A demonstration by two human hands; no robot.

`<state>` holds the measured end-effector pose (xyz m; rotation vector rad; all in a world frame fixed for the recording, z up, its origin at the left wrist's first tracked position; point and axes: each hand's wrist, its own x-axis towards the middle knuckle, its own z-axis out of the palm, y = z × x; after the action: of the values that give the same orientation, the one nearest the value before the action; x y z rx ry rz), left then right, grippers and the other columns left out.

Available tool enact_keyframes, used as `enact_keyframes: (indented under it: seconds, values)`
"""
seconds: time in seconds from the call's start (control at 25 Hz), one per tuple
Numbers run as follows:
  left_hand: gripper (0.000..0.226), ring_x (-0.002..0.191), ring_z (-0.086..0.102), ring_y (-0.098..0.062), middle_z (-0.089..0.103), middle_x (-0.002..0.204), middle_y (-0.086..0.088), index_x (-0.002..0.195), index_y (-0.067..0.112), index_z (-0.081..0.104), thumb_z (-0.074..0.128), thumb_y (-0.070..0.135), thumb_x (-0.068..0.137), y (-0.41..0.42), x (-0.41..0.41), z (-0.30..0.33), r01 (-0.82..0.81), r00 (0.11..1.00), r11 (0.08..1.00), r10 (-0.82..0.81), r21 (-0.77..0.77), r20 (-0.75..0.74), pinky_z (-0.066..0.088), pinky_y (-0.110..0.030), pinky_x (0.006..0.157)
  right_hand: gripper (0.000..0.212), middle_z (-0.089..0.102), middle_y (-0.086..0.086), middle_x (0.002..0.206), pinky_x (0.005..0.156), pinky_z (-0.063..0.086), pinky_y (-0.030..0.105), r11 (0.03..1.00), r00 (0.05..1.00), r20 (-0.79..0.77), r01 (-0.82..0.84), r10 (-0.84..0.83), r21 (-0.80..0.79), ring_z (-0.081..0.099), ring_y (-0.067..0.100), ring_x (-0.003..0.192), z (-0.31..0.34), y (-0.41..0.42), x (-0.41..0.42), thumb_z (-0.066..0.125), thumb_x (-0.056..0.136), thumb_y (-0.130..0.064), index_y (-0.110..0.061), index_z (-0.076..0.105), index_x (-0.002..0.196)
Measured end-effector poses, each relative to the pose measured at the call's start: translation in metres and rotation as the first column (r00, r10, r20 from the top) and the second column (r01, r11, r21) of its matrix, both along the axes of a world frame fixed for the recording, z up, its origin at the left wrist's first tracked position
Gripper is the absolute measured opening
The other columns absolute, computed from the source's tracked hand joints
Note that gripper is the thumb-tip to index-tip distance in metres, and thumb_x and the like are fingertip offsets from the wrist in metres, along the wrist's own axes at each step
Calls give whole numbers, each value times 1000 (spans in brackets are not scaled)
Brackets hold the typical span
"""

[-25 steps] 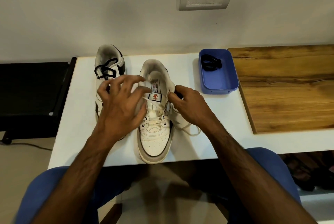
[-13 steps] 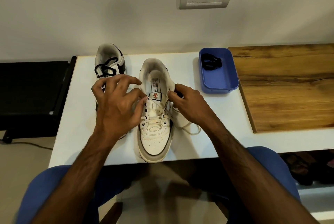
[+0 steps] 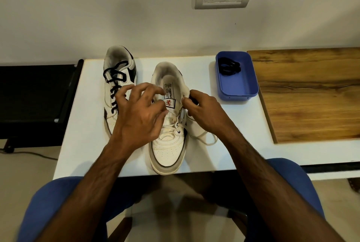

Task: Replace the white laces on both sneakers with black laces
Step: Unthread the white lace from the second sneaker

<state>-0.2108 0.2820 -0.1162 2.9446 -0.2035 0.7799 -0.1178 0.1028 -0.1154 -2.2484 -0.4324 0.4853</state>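
**Unlacing the second sneaker**

The white lace (image 3: 202, 136) is a soft, limp, light cord; by my judgement it will slide out if pinched close to an eyelet and drawn straight, while a pull from the loose end would only bunch it. It looks flat, a little grubby, crossed only over the lower eyelets, with 1 free end trailing on the white tabletop (image 3: 224, 134) just right of the shoe.

The landmark is the scuffed white leather sneaker with dark sole trim (image 3: 168, 150), at the table's front edge. The right hand (image 3: 204, 113) touches its right upper eyelets, fingertips pinched, apparently on the lace. The left hand (image 3: 139, 117) hovers over its left side, fingers spread and curled, gripping nothing I can make out.

Left of and behind it stands the matching sneaker already threaded with black lace (image 3: 115, 78). Right of and behind it, a blue plastic tray (image 3: 251, 89) holds 1 coiled black lace (image 3: 228, 66).
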Motion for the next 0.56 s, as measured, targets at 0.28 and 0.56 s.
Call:
enact_keyframes:
  seconds: [0.28,0.56]
  values:
    - [13,93,54,-24,56,88,5,76,18,53,56,28,83,28,-6,9,-271,963,940,266,-208,-54,18,-35,83,38,66,-3,78,81,54,53,1000,999,33,-5,5,9,65,25,77,-6,1,-1,42,92,-51,-18,59,87]
    - [15,101,50,-29,56,102,-2,87,17,69,66,32,84,37,-6,-12,-312,863,937,349,158,-365,27,-45,82,35,67,-10,81,71,57,41,995,990,116,75,-83,73,64,10,74,-4,-1,1,58,92,-62,-28,57,100]
